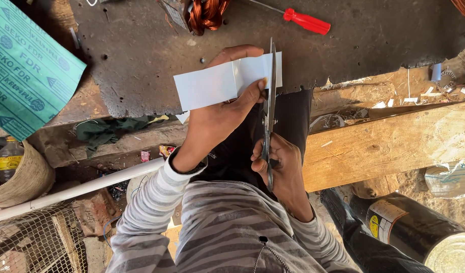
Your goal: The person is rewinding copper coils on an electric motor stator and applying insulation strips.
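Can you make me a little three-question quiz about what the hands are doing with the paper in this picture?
1. True or false: the left hand holds the white paper strip.
2. What tool is in the right hand? A) screwdriver B) scissors C) pliers
3. What colour is the handle of the screwdriver lying on the dark workbench?

Key:
1. True; its grip pinches the strip.
2. B, the scissors, blades at the strip's right end.
3. Red.

screwdriver [307, 21] behind paper strip [227, 81] | scissors [269, 111] right of strip
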